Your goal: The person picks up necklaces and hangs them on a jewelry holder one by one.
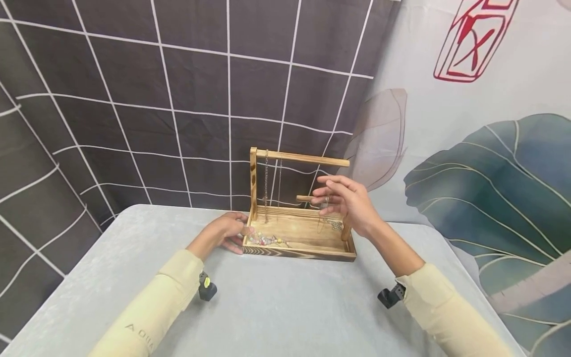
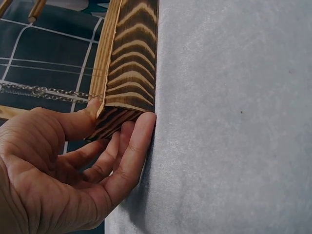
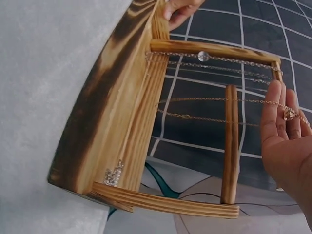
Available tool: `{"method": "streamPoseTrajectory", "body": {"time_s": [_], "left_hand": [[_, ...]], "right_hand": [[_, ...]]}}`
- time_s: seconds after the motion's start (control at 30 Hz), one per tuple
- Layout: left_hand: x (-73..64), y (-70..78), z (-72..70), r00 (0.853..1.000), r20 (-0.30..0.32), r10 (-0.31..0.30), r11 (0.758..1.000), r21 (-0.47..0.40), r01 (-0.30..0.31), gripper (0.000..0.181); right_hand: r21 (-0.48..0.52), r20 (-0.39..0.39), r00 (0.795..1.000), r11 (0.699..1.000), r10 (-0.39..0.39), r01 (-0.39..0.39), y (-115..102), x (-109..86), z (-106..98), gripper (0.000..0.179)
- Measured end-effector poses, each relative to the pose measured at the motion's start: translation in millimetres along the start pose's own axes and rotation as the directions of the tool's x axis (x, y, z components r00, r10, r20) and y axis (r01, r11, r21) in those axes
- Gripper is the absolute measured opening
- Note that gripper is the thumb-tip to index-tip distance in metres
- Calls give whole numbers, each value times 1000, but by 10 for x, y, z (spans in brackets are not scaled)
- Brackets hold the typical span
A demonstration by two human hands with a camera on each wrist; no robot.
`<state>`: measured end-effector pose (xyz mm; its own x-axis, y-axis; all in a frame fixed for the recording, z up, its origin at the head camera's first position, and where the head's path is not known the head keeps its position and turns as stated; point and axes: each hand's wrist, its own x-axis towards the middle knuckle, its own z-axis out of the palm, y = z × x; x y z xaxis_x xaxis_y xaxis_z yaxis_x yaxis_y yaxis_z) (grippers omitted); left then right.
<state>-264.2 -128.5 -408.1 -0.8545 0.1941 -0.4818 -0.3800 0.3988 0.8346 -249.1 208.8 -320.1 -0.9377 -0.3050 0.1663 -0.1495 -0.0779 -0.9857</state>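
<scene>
A wooden jewelry stand (image 1: 299, 253) with a shallow tray stands on the table. My left hand (image 1: 225, 229) grips its left end, thumb at the rim and fingers against the end wall in the left wrist view. My right hand (image 1: 351, 201) is raised at the stand's right side, near the tip of the short lower bar (image 1: 304, 198). A thin gold-coloured chain necklace (image 3: 288, 114) with a small pendant lies across its mostly straight fingers, its loop trailing toward the tray. Several chain necklaces (image 1: 266, 186) hang from the left part of the top bar (image 1: 308, 158).
Colourful beaded jewelry (image 1: 267, 240) lies in the tray's left front. A silvery chain (image 1: 335, 224) is heaped at its right end. Behind the stand hangs a dark cloth with a white grid (image 1: 192, 82). A pale cloth covers the table (image 1: 285, 307).
</scene>
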Motion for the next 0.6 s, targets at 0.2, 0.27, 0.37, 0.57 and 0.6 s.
{"method": "streamPoseTrajectory", "body": {"time_s": [0.2, 0.27, 0.37, 0.57, 0.6], "left_hand": [[-4, -26, 6, 1000, -1, 0, 1000, 15, 0, 68], [-12, -22, 10, 1000, -3, -2, 1000, 14, 2, 69], [-22, -16, 14, 1000, -4, -4, 1000, 15, 4, 69], [-24, -10, 25, 1000, 1, 9, 1000, 19, -9, 67], [-23, -11, 25, 1000, -2, 10, 1000, 19, -10, 68]], "right_hand": [[-26, -4, 1000, 999, -22, 22, -92, 8, -3, 23], [-33, -5, 1000, 999, -27, 27, -130, 16, -1, 22], [-34, -15, 999, 999, -32, 32, -189, 23, 3, 22], [-15, -36, 997, 997, -70, 70, -326, 40, 5, 24], [-18, -35, 996, 997, -80, 79, -349, 44, 7, 24]]}}
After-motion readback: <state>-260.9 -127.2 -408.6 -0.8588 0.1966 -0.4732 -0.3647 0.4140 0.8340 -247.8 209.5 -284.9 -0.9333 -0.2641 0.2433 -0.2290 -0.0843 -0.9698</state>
